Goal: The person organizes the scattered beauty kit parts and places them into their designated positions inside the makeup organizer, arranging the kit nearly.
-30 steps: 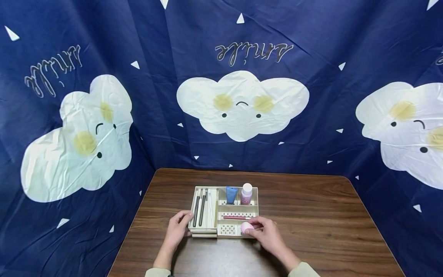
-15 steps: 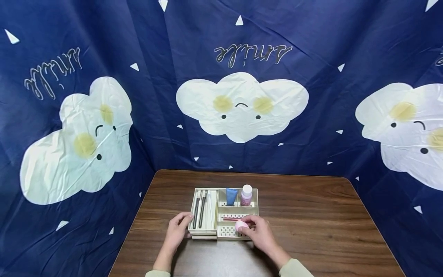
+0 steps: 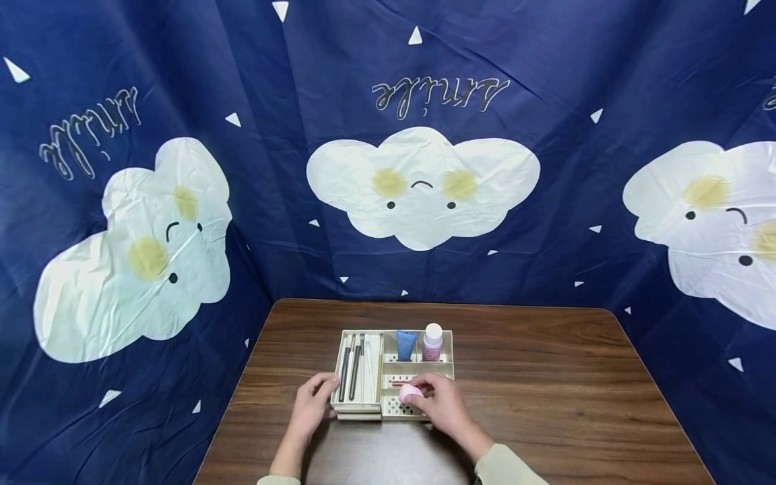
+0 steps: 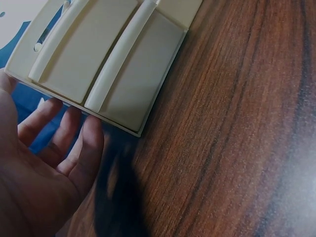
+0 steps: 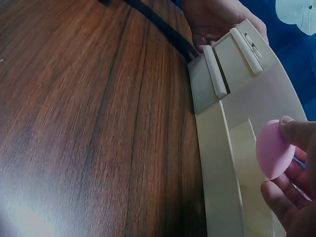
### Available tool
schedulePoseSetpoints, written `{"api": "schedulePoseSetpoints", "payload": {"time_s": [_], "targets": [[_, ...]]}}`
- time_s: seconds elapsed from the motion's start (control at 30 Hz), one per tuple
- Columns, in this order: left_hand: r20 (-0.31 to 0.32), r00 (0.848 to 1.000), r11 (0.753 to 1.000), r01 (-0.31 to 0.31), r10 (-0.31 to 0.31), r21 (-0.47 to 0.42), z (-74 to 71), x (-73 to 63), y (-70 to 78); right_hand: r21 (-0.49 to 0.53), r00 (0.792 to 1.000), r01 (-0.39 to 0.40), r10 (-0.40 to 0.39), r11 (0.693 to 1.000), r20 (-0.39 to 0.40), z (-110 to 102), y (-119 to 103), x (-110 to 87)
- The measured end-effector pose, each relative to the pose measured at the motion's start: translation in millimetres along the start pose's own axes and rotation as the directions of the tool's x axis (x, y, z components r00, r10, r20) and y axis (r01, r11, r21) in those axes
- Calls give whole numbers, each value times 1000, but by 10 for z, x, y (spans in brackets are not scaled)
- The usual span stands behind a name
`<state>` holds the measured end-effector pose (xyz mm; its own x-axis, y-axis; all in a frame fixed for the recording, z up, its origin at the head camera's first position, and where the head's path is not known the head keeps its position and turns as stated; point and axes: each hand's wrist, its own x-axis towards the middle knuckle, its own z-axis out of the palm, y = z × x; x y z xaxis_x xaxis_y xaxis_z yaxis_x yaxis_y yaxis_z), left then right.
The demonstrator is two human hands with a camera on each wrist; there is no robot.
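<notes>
A cream desktop organizer (image 3: 358, 407) with compartments and small front drawers (image 4: 136, 69) stands on the table. My left hand (image 3: 312, 401) grips its left side, thumb up at the rim and the other fingers against the side wall in the left wrist view. A pink egg-shaped makeup sponge (image 5: 273, 150) is pinched between the thumb and fingers of my right hand (image 3: 442, 404). The sponge is held above the front right compartments. Slim makeup brushes (image 3: 356, 370) lie in the long left compartment. Behind my right hand, a red stick (image 3: 400, 383) is partly hidden in the middle compartment.
A blue tube (image 3: 405, 345) and a pink bottle (image 3: 432, 345) with a white cap stand in the rear right compartments. Brown wooden table (image 3: 545, 384) surface surrounds the organizer. A dark blue curtain (image 3: 576, 54) with cloud prints hangs along the back and sides.
My right hand has carried the pink sponge leftward from the organizer's right front corner to nearer its middle. The left hand has stayed at the organizer's left side.
</notes>
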<state>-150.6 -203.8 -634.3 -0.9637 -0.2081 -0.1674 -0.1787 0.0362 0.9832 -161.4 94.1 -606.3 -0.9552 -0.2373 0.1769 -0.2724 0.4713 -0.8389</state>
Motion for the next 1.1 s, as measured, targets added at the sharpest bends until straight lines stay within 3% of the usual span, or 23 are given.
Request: {"api": "schedulePoseSetpoints", "payload": {"time_s": [0.57,0.73,0.9,1.1], "targets": [[7,1000,1000,-1,1,1,-3,-7,20,-42,1000,-12,12,999,-6,190,24,5],[3,1000,1000,-4,4,6,1,0,25,-63,999,31,-33,997,-20,224,39,-10],[7,1000,999,-20,20,35,0,2,27,-167,991,114,-123,979,-47,274,49,-38],[9,1000,999,-6,6,34,-6,3,25,-297,988,125,-146,947,-51,322,79,-88]]}}
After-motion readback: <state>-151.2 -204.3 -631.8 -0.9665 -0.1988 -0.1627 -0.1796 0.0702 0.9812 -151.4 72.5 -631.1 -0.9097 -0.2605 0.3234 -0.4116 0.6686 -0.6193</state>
